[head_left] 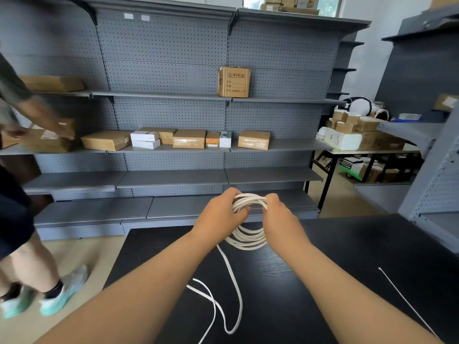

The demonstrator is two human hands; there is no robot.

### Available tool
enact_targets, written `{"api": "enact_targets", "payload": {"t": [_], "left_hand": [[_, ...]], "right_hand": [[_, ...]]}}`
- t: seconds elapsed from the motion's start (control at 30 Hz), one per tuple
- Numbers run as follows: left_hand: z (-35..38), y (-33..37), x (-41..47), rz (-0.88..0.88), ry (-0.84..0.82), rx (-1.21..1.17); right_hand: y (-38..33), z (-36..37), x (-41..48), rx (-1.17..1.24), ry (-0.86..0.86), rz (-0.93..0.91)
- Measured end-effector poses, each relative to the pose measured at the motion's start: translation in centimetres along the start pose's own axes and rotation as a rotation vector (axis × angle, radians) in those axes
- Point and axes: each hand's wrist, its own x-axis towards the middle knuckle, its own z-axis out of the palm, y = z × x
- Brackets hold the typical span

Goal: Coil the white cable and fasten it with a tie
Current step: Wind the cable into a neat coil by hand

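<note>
The left hand (pixel 223 211) and right hand (pixel 278 211) hold the coiled cable (pixel 248 240) above the surface (pixel 347 249), fingers curled round its top. Its loose end trails on the surface; the tie (pixel 407 301) lies to the right.

Grey shelving (pixel 173 70) fills the back wall. One tall carton (pixel 233 81) stands alone at twelve o'clock. On the shelf below sit a row of brown boxes (pixel 188 139) and two stacked white boxes (pixel 145 140). At nine o'clock a blurred second person (pixel 15 207) stretches an arm onto a flat box (pixel 49 144). At three o'clock, a side table (pixel 372 151) is piled with parcels. A black table (pixel 347 244) lies at six.
</note>
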Motion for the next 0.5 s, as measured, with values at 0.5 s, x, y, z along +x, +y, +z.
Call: {"api": "enact_targets", "payload": {"t": [0.5], "left_hand": [[1.4, 0.8, -1.4, -0.167, 0.145, -0.331]], "right_hand": [[0.7, 0.7, 0.8, 0.419, 0.112, 0.202]]}}
